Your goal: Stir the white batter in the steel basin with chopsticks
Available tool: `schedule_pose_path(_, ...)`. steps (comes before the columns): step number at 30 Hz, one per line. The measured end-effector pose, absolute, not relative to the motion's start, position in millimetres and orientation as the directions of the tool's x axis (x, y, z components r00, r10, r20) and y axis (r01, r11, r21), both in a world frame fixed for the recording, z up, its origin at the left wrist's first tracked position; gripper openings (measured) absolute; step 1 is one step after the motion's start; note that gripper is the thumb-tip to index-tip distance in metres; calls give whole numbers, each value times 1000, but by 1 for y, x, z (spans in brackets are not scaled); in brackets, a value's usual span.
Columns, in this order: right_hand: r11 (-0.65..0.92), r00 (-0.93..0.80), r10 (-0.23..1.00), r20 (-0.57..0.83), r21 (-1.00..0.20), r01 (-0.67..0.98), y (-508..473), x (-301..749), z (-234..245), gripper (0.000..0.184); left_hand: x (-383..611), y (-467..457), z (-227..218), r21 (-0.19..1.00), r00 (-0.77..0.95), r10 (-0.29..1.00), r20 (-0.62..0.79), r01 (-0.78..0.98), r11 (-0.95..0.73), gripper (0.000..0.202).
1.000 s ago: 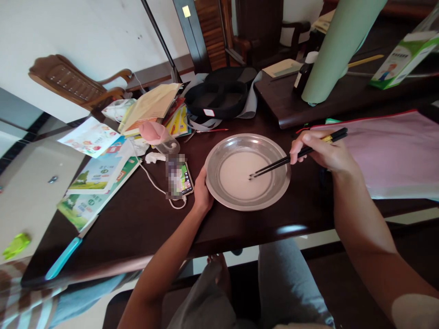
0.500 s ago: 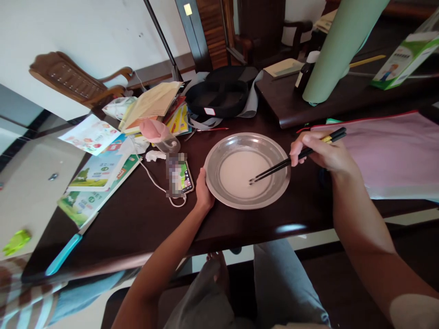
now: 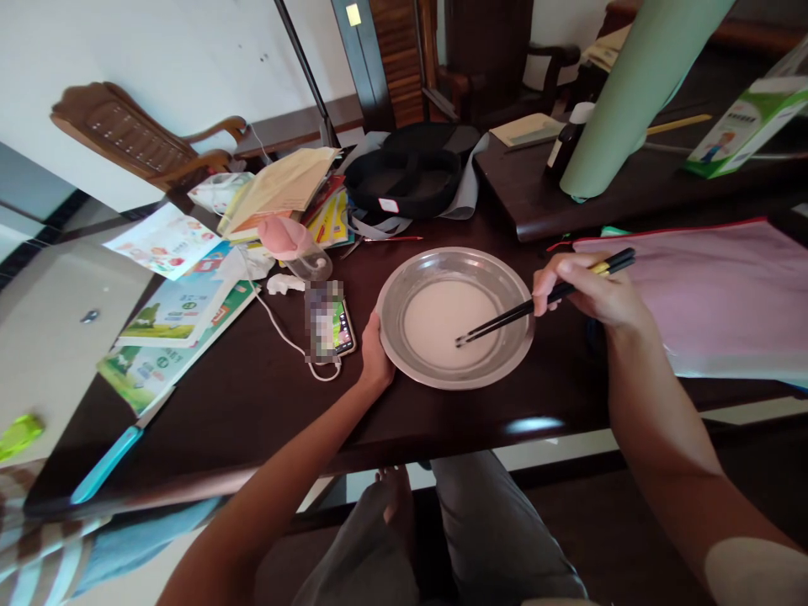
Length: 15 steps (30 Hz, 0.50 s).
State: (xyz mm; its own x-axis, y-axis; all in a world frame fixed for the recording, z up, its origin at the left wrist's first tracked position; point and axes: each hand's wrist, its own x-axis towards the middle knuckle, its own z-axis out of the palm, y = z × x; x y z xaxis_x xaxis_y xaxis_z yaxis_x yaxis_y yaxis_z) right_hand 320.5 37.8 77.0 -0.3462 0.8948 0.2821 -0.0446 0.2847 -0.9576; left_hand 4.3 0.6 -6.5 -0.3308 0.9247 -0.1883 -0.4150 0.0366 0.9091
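Note:
A round metal plate (image 3: 404, 286) holding a thin white liquid (image 3: 442, 316) sits on the dark wooden table (image 3: 252, 404). My left hand (image 3: 374, 358) grips the plate's left rim, fingers curled round it. My right hand (image 3: 590, 290) is closed on a pair of black chopsticks (image 3: 523, 309), whose tips dip into the liquid near the plate's middle.
A phone (image 3: 329, 324) on a white cable lies just left of the plate. Books and leaflets (image 3: 183, 311) pile at the left, with a teal-handled knife (image 3: 107, 463) near the front edge. A black case (image 3: 404, 177) lies behind, a pink folder (image 3: 720, 295) at the right.
The chopstick tips have shifted slightly within the liquid, down and to the left. My left hand stays on the plate's rim. The view has drifted a little.

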Motion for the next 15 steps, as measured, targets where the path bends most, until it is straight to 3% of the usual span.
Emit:
schedule_pose_path(3, 299, -433, 866, 249, -953, 50, 35, 311, 79, 52, 6, 0, -4, 897, -300, 934, -195, -439, 46, 40)
schedule_pose_path(6, 318, -395, 883, 252, -942, 108, 36, 309, 80, 52, 7, 0, -1, 890, -288, 936, -203, -453, 53, 41)
schedule_pose_path(11, 273, -255, 928, 273, -961, -36, 39, 319, 78, 47, 8, -2, 0, 898, -308, 929, -206, -437, 54, 40)
schedule_pose_path(15, 265, -405, 884, 234, -964, 22, 36, 314, 80, 48, 8, -2, -3, 896, -340, 918, -205, -443, 36, 37)
